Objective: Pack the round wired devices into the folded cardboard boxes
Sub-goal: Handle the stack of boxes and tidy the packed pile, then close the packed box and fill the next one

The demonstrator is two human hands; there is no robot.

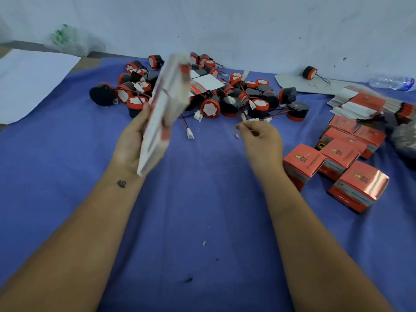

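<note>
Fingers of the left hand (132, 140) curl round a banded stack of flat box blanks (165, 109), held tilted above the blue cloth (180, 210); fingertips of the right hand (261, 140) pinch something small and thin, perhaps a loose band or wire, too blurred to name. Round wired devices (209, 108) lie heaped at 12 o'clock from the hands, leads and white plugs trailing toward the person. Folded boxes (337, 167) stand grouped at 3 o'clock, with more flat blanks (360, 104) fanned at 2 o'clock beyond them. Judged step: freeing one blank from the stack for folding. Done well, the left grip stays firm near the stack's lower end, so the sheets do not splay, while the right hand drops its scrap and peels off only the top blank
</note>
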